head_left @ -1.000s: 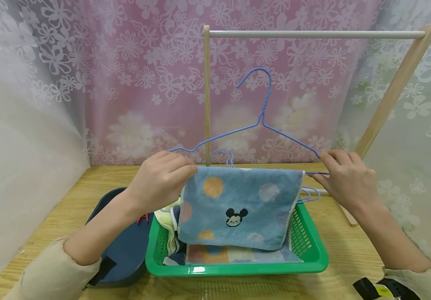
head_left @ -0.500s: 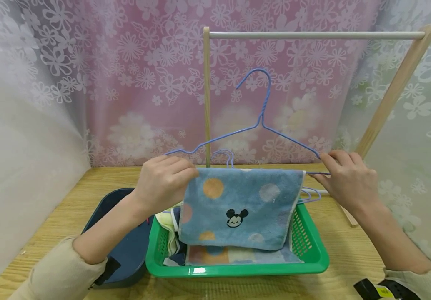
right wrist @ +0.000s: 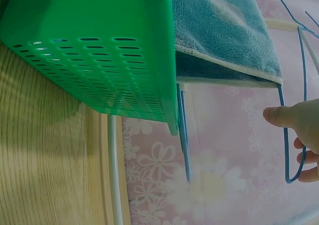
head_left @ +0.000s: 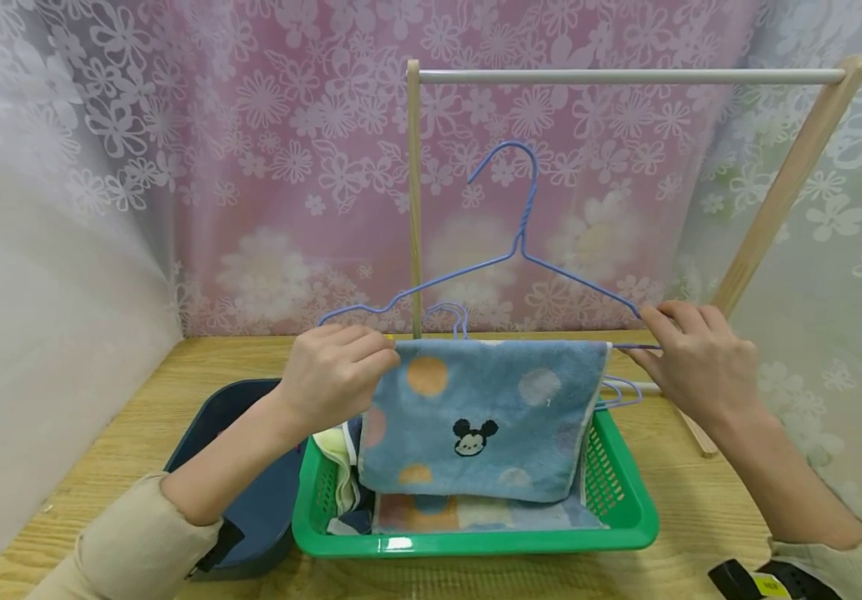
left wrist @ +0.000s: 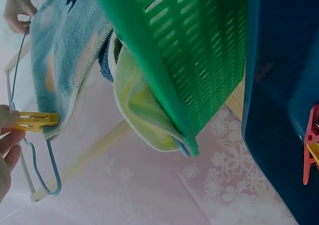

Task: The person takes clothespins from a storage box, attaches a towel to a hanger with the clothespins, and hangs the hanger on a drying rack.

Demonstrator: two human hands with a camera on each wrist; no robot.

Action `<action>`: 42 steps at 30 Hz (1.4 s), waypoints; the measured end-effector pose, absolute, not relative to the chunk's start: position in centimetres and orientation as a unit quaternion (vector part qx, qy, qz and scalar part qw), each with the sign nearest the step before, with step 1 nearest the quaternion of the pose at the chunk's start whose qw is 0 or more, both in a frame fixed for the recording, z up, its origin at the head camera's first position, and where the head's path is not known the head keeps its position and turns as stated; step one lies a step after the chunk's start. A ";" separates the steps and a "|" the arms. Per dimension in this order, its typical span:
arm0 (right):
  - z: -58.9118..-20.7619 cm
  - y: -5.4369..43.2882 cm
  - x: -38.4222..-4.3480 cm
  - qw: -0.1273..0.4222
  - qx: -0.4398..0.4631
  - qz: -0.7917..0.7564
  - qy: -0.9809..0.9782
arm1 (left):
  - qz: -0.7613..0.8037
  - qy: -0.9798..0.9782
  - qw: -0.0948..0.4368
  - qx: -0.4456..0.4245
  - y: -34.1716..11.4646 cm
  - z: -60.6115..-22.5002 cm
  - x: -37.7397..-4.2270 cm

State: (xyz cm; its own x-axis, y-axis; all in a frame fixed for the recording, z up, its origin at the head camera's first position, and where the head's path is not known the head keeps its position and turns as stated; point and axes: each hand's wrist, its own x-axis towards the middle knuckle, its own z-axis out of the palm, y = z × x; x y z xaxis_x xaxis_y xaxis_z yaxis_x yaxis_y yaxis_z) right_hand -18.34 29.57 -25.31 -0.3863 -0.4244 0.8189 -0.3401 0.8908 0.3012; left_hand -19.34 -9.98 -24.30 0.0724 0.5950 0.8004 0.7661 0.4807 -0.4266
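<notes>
A blue towel [head_left: 476, 383] with coloured dots and a mouse-face motif hangs folded over the bottom bar of a blue wire hanger [head_left: 524, 221]. My left hand [head_left: 337, 371] is at the towel's upper left corner. In the left wrist view its fingers pinch a yellow clothespin [left wrist: 45, 120], whose jaws lie over the towel's edge at the hanger bar. My right hand [head_left: 704, 362] holds the hanger's right end, thumb and fingers around the wire, just beyond the towel's edge. Towel and hanger are above a green basket [head_left: 476, 543].
Other towels, including a yellow one [left wrist: 137, 103], lie in the basket. Left of it stands a dark blue tub [head_left: 251, 508] with a red clothespin [left wrist: 311, 142] in it. Behind rises a wooden rack [head_left: 784, 192] with a pale top rod [head_left: 626, 77]. More hangers [head_left: 622, 392] show behind the basket.
My left hand has moved slightly right and down at the towel's corner, baring more of the hanger's left end. The right hand stays on the hanger's other end.
</notes>
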 end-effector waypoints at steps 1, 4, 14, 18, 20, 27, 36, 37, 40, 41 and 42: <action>-25.3 29.5 -18.4 0.504 0.230 -0.043 -0.832 | -0.080 -0.677 0.531 -0.504 -10.0 -24.4 -19.4; -25.4 29.5 -18.4 0.504 0.232 -0.043 -0.831 | -0.079 -0.681 0.523 -0.507 -10.1 -24.5 -19.7; -25.9 29.7 -19.0 0.525 0.235 -0.033 -0.817 | -0.084 -0.698 0.479 -0.525 -10.6 -24.4 -19.8; -26.0 29.7 -19.2 0.535 0.232 -0.031 -0.812 | -0.070 -0.696 0.483 -0.527 -10.7 -24.3 -19.8; -26.0 29.7 -19.3 0.536 0.232 -0.032 -0.811 | -0.049 -0.692 0.488 -0.529 -10.8 -24.2 -19.9; -26.0 29.6 -19.5 0.538 0.232 -0.036 -0.809 | 0.078 -0.670 0.522 -0.521 -11.6 -24.2 -20.2; -26.1 29.5 -19.5 0.539 0.229 -0.038 -0.810 | 0.015 -0.677 0.531 -0.509 -12.1 -23.6 -19.7; -26.2 29.5 -19.5 0.541 0.228 -0.036 -0.809 | 0.010 -0.676 0.534 -0.508 -12.3 -23.5 -19.6; -26.2 29.5 -19.6 0.546 0.226 -0.033 -0.806 | -0.010 -0.678 0.534 -0.505 -13.1 -23.3 -19.8; -26.2 29.5 -19.6 0.547 0.225 -0.034 -0.806 | -0.018 -0.678 0.535 -0.503 -13.4 -23.3 -19.9; -26.1 29.5 -19.5 0.546 0.225 -0.034 -0.806 | -0.024 -0.681 0.535 -0.500 -13.8 -23.4 -20.0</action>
State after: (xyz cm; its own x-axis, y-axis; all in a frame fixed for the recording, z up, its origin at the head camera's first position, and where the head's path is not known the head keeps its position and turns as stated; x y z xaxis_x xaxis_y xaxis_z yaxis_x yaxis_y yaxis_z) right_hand -19.53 29.54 -26.13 -0.3024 -0.4002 0.8651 -0.3256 0.8964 0.3008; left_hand -20.01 -13.78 -23.40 0.0708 0.6548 0.7525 0.7063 0.4997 -0.5013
